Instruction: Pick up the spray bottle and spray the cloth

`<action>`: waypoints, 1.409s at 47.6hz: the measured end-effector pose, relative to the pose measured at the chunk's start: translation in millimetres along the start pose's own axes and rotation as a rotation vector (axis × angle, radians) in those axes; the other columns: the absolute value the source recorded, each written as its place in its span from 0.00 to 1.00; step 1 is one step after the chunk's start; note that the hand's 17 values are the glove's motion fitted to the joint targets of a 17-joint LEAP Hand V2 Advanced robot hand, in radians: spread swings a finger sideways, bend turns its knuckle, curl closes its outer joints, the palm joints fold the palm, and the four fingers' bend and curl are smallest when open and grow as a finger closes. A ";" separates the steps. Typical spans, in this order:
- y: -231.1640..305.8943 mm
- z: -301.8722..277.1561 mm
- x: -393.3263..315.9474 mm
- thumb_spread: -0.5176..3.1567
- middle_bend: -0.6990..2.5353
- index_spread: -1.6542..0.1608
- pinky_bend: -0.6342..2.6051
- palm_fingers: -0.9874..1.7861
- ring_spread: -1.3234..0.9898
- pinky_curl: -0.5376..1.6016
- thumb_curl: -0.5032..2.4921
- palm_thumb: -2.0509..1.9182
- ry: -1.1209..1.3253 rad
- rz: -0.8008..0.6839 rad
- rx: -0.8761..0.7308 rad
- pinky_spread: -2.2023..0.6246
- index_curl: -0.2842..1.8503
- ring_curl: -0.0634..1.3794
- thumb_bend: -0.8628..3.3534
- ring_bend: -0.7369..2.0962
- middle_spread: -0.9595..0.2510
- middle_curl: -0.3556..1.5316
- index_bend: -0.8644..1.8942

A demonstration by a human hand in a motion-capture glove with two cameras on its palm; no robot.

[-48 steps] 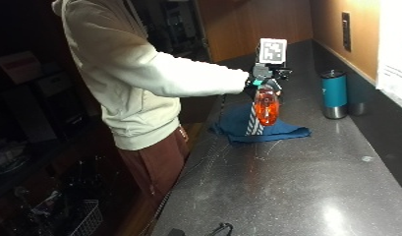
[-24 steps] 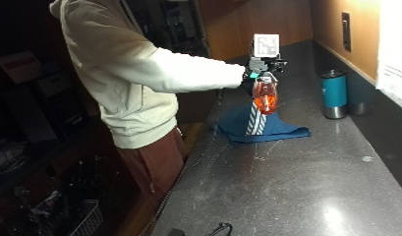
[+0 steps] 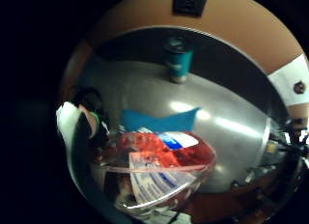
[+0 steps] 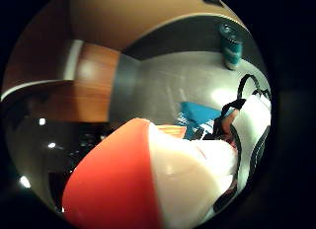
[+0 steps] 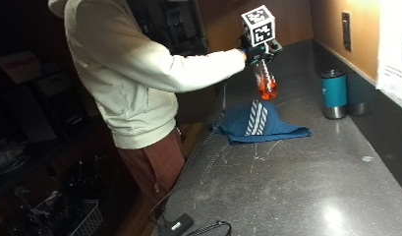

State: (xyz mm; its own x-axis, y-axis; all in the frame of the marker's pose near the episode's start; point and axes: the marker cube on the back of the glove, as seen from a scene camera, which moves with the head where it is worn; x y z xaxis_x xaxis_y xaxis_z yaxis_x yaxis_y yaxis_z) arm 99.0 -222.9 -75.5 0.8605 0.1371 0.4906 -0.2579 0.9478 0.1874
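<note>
1. At the left of the outside view, standing beside the counter [image 5: 299, 182] in a cream hooded top, with the right arm stretched out over the dark speckled surface.
2. Right hand [image 5: 254, 50] raised above the counter, fingers wrapped around the top of the spray bottle [image 5: 265, 82]; black straps and a fingertip visible beside the bottle's white and orange head [image 4: 148, 179] in the thumb side palm view.
3. Spray bottle held up in the air, clear of the counter, orange liquid pooled in its lower end, hanging above the cloth and not touching it; labelled body [image 3: 154, 171] filling much of the little finger side palm view.
4. Blue cloth [image 5: 259, 123] with white stripes lying bunched on the counter directly under the bottle, near the counter's front edge.
5. Further right, a teal tumbler [image 5: 334, 93] standing upright close to the back wall, well apart from the cloth.
6. On the wall above, a dark wall plate [image 5: 345, 30], and at the far right a white sheet [image 5: 393, 54].
</note>
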 end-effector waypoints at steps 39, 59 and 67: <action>-70.5 236.7 -119.1 0.22 0.38 0.83 0.32 0.85 0.51 0.44 0.42 0.74 -0.788 0.122 0.237 0.71 0.37 0.34 0.20 0.46 0.72 0.44 0.45; -84.4 242.9 -132.6 0.31 0.32 0.78 0.32 0.62 0.51 0.44 0.39 0.72 -0.719 0.029 0.200 0.74 0.34 0.33 0.19 0.42 0.71 0.41 0.36; -54.2 228.7 -117.4 0.35 0.29 0.76 0.33 0.51 0.53 0.44 0.37 0.70 -0.644 -0.014 0.128 0.77 0.30 0.31 0.19 0.40 0.73 0.39 0.34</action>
State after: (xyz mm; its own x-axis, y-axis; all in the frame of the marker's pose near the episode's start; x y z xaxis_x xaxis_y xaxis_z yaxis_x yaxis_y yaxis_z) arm -88.5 -356.2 51.4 0.4393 -0.1123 0.8913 -0.3329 0.9012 0.2777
